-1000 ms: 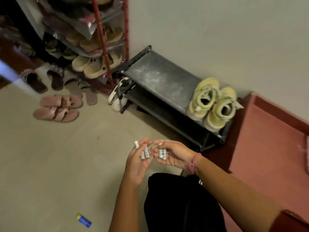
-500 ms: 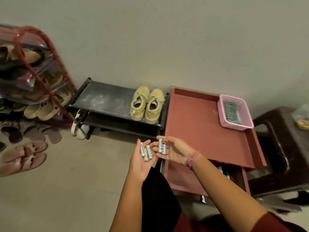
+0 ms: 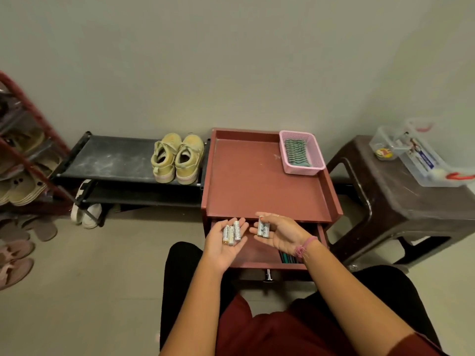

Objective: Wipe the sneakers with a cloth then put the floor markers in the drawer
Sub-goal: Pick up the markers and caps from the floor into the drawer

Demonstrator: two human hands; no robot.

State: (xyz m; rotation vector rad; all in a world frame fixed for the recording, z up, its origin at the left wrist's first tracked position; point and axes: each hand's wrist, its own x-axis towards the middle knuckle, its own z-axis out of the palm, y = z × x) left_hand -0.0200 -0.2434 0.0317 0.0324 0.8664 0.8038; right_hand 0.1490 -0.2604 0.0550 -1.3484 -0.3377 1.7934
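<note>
My left hand (image 3: pixel 223 249) lies palm up with three small white cylindrical markers (image 3: pixel 231 234) resting across its straight fingers. Two more white markers (image 3: pixel 263 228) rest on the fingers of my right hand (image 3: pixel 284 235), also palm up. Both hands hover over the open drawer (image 3: pixel 259 254) of a red cabinet (image 3: pixel 252 181); dark pens (image 3: pixel 289 258) lie in the drawer's right end. A pair of yellow sneakers (image 3: pixel 177 158) stands on a low black rack (image 3: pixel 110 160) left of the cabinet. A green cloth (image 3: pixel 295 150) sits in a pink basket (image 3: pixel 315 160) on the cabinet top.
A brown plastic stool (image 3: pixel 401 199) with a clear box (image 3: pixel 421 160) stands at the right. At the far left, a red shoe rack (image 3: pixel 30 150) holds sandals; more sandals (image 3: pixel 15 260) and a white shoe (image 3: pixel 87 214) lie on the floor. A wall is close behind.
The view has swung right from the shoe racks to the red cabinet. Both hands, still carrying the markers, now hover over the open drawer.
</note>
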